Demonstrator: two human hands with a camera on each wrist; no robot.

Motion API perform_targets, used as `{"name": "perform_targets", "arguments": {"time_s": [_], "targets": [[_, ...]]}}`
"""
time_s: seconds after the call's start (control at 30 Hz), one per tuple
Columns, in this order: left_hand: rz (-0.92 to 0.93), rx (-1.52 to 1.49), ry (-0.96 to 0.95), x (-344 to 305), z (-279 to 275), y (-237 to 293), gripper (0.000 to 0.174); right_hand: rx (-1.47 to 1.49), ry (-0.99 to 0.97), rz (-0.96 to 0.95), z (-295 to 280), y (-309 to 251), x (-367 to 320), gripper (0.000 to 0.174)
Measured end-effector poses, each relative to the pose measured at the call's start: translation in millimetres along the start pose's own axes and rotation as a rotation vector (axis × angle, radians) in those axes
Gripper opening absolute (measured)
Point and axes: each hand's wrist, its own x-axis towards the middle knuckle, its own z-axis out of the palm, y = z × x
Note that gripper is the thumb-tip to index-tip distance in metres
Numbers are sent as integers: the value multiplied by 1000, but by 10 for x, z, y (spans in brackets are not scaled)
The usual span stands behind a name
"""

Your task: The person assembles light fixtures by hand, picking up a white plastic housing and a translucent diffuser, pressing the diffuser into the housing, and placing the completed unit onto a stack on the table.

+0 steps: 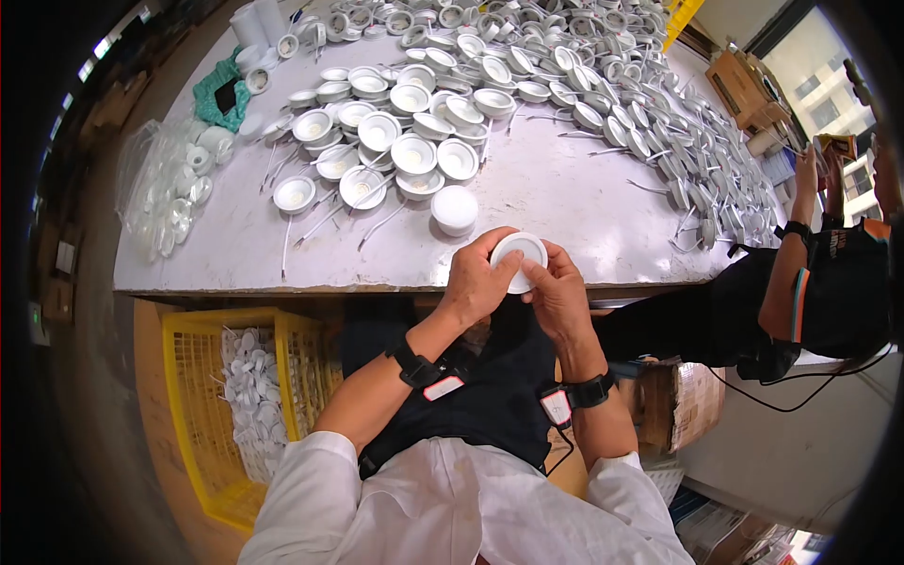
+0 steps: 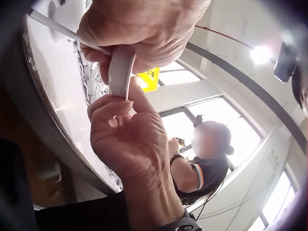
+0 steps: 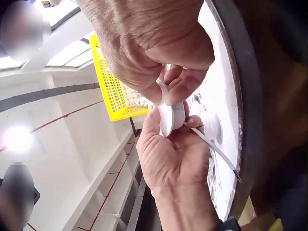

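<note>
Both hands hold one round white downlight (image 1: 519,262) in front of the table edge, its pale disc face tilted up. My left hand (image 1: 482,281) grips its left side, with the thumb over the face. From the other side my right hand (image 1: 559,290) grips the rim, thumb also on the face. In the left wrist view the downlight (image 2: 120,72) appears edge-on between the hands. A white cable (image 3: 216,150) with bare coloured wire ends trails from it in the right wrist view. Just beyond the hands, a short stack of white round covers (image 1: 455,209) stands on the table.
Many white downlights (image 1: 414,153) with cables crowd the table (image 1: 556,207), heaped toward the back and right. Clear plastic bags (image 1: 169,202) and a green bag (image 1: 222,91) lie at left. A yellow crate (image 1: 226,499) of white parts sits below. Another person (image 1: 829,292) is at right.
</note>
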Motion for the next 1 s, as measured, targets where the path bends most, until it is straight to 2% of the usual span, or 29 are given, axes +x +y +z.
{"name": "perform_targets", "arguments": {"time_s": [0.2,0.27,0.3,0.4,0.5,0.57,0.63,0.7,0.73,0.77,0.8,0.83,0.87,0.93,0.97,1.0], "targets": [[-36,-115,65,-199,-380,-87,29,-61,-66,45,275,102,23,34],[-103,-177,112,-394,-687,-56,32,-202,-30,59,356,49,122,36],[-91,-205,225,-516,-841,-125,31,-370,22,-40,388,51,232,41],[-178,-166,427,-933,-1450,-281,35,-529,124,-88,485,121,554,45],[-281,-11,657,-1399,-2220,-775,33,-615,84,-97,535,285,835,45],[-322,60,790,-1817,-2853,-1256,31,-607,82,-125,569,338,876,43],[-530,162,999,-2301,-3425,-1653,29,-560,103,-156,578,359,890,37],[-629,275,1037,-2954,-4061,-2188,29,-527,121,-133,609,326,834,36],[-691,344,1092,-3151,-4129,-2147,29,-489,145,-110,613,304,805,35],[-713,251,1097,-3515,-4362,-2373,26,-490,150,-111,608,293,788,35],[-818,221,1198,-3684,-4349,-2317,25,-419,153,-120,603,286,773,33],[-773,308,1046,-4051,-4563,-2516,32,-348,156,-127,596,287,757,31],[-773,310,1040,-4215,-4608,-2672,32,-347,162,-128,574,292,747,31],[-1154,1042,1042,-4366,-4623,-2856,34,-76,172,-50,508,290,744,26],[-876,684,1121,-4288,-4462,-2809,36,-77,172,-50,483,281,739,26],[-878,684,1120,-4170,-4366,-2802,36,4,173,-16,455,273,730,24]]}}
